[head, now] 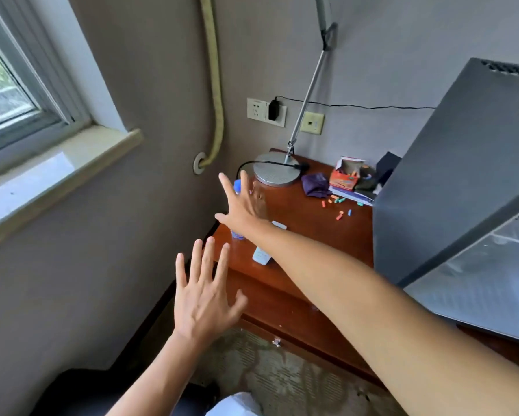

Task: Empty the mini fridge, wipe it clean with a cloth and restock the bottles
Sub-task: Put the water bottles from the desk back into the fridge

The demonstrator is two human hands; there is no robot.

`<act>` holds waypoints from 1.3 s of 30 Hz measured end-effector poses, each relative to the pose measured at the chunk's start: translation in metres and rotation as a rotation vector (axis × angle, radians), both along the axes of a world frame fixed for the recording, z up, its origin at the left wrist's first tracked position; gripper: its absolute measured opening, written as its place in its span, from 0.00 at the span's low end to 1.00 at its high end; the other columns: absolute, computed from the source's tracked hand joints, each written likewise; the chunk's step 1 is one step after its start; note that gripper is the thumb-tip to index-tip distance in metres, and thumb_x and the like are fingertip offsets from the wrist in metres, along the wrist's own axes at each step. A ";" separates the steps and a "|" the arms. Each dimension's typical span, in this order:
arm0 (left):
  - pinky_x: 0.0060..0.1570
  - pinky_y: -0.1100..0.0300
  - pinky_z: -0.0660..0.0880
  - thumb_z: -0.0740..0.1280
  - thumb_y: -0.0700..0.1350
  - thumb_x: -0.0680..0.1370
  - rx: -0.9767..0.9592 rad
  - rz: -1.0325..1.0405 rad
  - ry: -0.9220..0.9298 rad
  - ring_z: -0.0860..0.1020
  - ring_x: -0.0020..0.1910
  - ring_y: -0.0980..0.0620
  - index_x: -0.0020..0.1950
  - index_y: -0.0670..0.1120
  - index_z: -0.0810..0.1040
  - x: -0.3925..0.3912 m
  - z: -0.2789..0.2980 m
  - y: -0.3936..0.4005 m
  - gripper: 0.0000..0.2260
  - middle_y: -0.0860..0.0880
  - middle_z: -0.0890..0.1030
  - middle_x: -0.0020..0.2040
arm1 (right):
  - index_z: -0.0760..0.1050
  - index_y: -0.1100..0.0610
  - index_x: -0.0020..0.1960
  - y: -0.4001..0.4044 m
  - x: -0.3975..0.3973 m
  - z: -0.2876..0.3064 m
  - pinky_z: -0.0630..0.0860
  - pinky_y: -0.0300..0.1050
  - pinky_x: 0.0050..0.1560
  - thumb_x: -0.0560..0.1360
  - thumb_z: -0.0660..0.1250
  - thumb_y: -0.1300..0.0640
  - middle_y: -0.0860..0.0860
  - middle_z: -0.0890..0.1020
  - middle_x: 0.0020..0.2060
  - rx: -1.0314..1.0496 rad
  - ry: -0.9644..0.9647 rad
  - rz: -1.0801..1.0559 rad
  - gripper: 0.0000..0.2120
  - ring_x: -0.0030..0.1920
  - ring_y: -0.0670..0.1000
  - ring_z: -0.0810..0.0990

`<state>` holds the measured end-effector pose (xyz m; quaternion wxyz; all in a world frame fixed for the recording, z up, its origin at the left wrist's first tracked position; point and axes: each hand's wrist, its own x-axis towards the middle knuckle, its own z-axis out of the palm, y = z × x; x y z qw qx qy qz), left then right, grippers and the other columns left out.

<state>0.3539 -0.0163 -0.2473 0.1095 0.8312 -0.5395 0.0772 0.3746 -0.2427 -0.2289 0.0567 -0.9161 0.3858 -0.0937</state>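
Head view: right hand reaches to 12 o'clock over the tabletop, grip wide, fingers spread, holding nothing, in front of a clear bottle with blue cap; contents cannot be told. Left hand at 7 o'clock, grip wide, empty. Mini fridge stands at 3 o'clock, door open; interior not visible. An open orange box holds small coloured pieces, with more scattered beside it. Purple cloth lies near the lamp base.
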 end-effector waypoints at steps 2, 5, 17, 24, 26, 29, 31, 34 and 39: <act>0.79 0.34 0.48 0.66 0.62 0.72 -0.006 0.018 0.013 0.48 0.84 0.40 0.84 0.47 0.59 0.009 -0.001 0.003 0.43 0.40 0.56 0.84 | 0.63 0.46 0.71 -0.003 0.011 -0.009 0.74 0.59 0.61 0.70 0.76 0.42 0.57 0.52 0.76 0.027 -0.019 -0.021 0.36 0.66 0.67 0.68; 0.79 0.33 0.48 0.66 0.63 0.72 -0.001 0.021 0.026 0.48 0.84 0.40 0.84 0.48 0.60 0.018 -0.003 0.003 0.42 0.41 0.56 0.84 | 0.68 0.51 0.59 -0.007 0.008 -0.021 0.78 0.53 0.48 0.74 0.75 0.57 0.56 0.61 0.68 0.028 -0.135 0.000 0.20 0.55 0.63 0.75; 0.77 0.33 0.56 0.67 0.60 0.69 0.005 -0.337 0.071 0.58 0.82 0.38 0.79 0.41 0.69 -0.056 -0.015 -0.046 0.41 0.39 0.63 0.81 | 0.74 0.50 0.52 0.067 -0.197 0.000 0.80 0.49 0.50 0.72 0.75 0.58 0.51 0.68 0.69 0.016 -0.585 -0.089 0.13 0.57 0.55 0.79; 0.77 0.33 0.58 0.69 0.59 0.67 0.028 -0.682 0.088 0.59 0.82 0.39 0.79 0.45 0.70 -0.185 -0.009 -0.091 0.41 0.43 0.65 0.81 | 0.68 0.41 0.67 0.084 -0.372 -0.007 0.82 0.51 0.51 0.68 0.80 0.57 0.48 0.69 0.68 -0.064 -0.588 -0.521 0.34 0.61 0.52 0.79; 0.77 0.33 0.58 0.69 0.59 0.68 0.035 -0.771 0.090 0.58 0.82 0.39 0.79 0.46 0.70 -0.226 -0.006 -0.105 0.41 0.42 0.65 0.81 | 0.67 0.42 0.69 0.078 -0.420 -0.011 0.80 0.50 0.56 0.68 0.80 0.57 0.49 0.72 0.67 -0.081 -0.629 -0.652 0.36 0.61 0.50 0.78; 0.77 0.33 0.56 0.67 0.61 0.69 0.043 -0.847 0.072 0.56 0.83 0.38 0.80 0.48 0.69 -0.278 -0.002 -0.125 0.40 0.42 0.63 0.82 | 0.68 0.50 0.72 0.054 -0.484 -0.011 0.75 0.45 0.59 0.68 0.81 0.57 0.50 0.76 0.67 -0.076 -0.738 -0.853 0.36 0.62 0.50 0.77; 0.78 0.33 0.54 0.65 0.62 0.70 0.055 -0.869 0.038 0.52 0.83 0.38 0.81 0.49 0.66 -0.309 -0.002 -0.140 0.40 0.43 0.61 0.83 | 0.69 0.53 0.72 0.031 -0.518 -0.010 0.74 0.45 0.58 0.69 0.80 0.57 0.51 0.77 0.66 -0.081 -0.746 -0.906 0.35 0.64 0.52 0.77; 0.78 0.32 0.48 0.59 0.67 0.73 0.080 -0.876 -0.023 0.47 0.84 0.38 0.84 0.52 0.59 -0.343 -0.003 -0.167 0.41 0.43 0.55 0.84 | 0.70 0.51 0.70 -0.008 -0.551 -0.008 0.72 0.43 0.51 0.69 0.79 0.59 0.49 0.78 0.63 -0.079 -0.770 -0.938 0.33 0.59 0.51 0.79; 0.77 0.34 0.34 0.50 0.70 0.76 0.133 -0.803 -0.095 0.32 0.81 0.40 0.85 0.56 0.41 -0.378 -0.008 -0.210 0.41 0.47 0.37 0.84 | 0.70 0.56 0.67 -0.072 -0.572 -0.009 0.68 0.41 0.43 0.69 0.78 0.59 0.49 0.81 0.55 -0.109 -0.811 -0.914 0.29 0.53 0.50 0.78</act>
